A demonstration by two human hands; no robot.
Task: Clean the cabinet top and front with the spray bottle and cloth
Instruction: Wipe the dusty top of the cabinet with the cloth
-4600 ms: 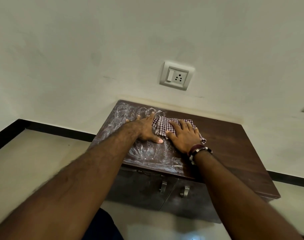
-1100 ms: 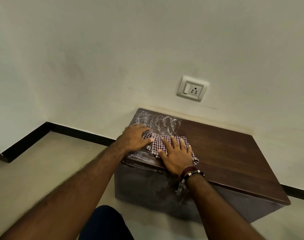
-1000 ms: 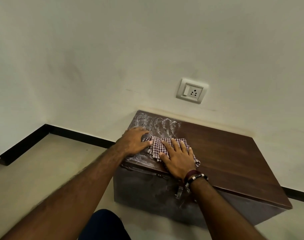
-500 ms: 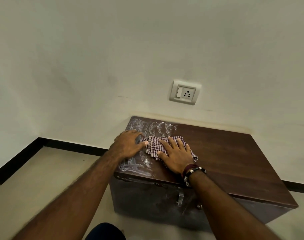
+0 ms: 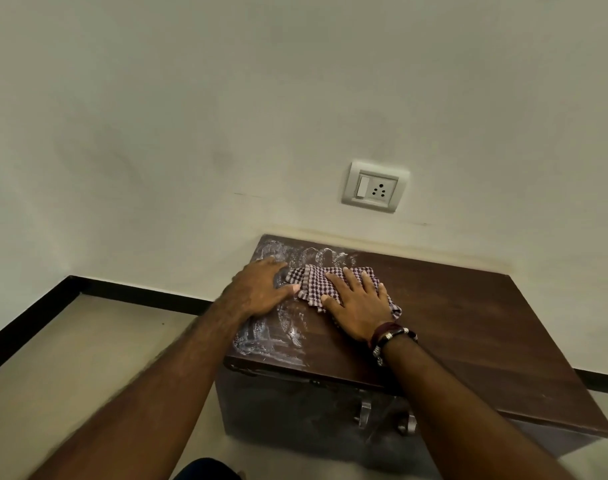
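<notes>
Where the low dark-brown cabinet (image 5: 468, 341) stands against the pale wall (image 5: 226, 116), both hands lie flat on its top. The right hand (image 5: 358, 306) presses palm down on the checked cloth (image 5: 313, 282), fingers straight and spread, pointing toward the wall. The cloth is a maroon-and-white check, crumpled, and lies on the left half of the cabinet top, with most of its right part under the hand. The left hand (image 5: 261, 289) rests palm down on the bare wood just left of the cloth, fingers extended; its thumb tip reaches the cloth's left edge. Neither hand grips anything.

White smeared streaks (image 5: 278, 334) cover the left part of the top, from the rear edge to the front edge, around and below both hands. The right part of the top shows plain dark wood grain.

The right wrist carries dark bands with a metal charm (image 5: 389, 337). Two metal handles (image 5: 364, 410) show on the cabinet front, partly hidden by the right forearm. A white switch-and-socket plate (image 5: 375, 186) is fixed to the wall above the cabinet. A black skirting strip (image 5: 122, 289) runs along the base of the wall beside the beige floor (image 5: 88, 358).
</notes>
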